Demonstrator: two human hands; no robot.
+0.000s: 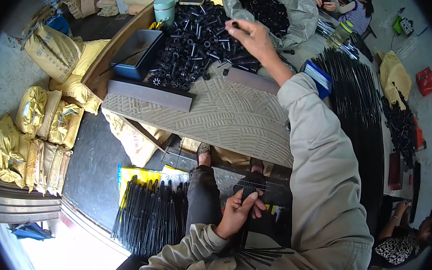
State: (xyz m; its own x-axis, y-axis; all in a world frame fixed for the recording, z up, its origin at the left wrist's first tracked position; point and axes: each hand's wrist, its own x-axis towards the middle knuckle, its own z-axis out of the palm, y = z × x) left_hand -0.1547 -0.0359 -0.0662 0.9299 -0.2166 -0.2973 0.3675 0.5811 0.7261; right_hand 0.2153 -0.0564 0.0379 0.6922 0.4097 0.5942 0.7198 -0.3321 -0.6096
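Note:
My left hand (238, 213) is closed over my lap around a bunch of thin black rods (248, 189) that look like umbrella ribs. Fine metal wires stick out sideways at their top, and their lower ends fan out (262, 254) across my clothes. Stretched over the table, my right hand (254, 39) pinches a small black plastic part (235, 25). Beneath and left of it spreads a heap of similar black parts (195, 44), some with shiny pins. A grey plastic sack (302, 20) of black pieces stands beside that hand.
The table (218, 110) has a patterned top, two low strips (150, 95), a dark blue bin (136, 52) and a mint cup (164, 10). Black rods stand bundled (151, 216) left of my legs; more lie (351, 90) at right. Yellow sacks (55, 51) fill the left. Other people sit at right.

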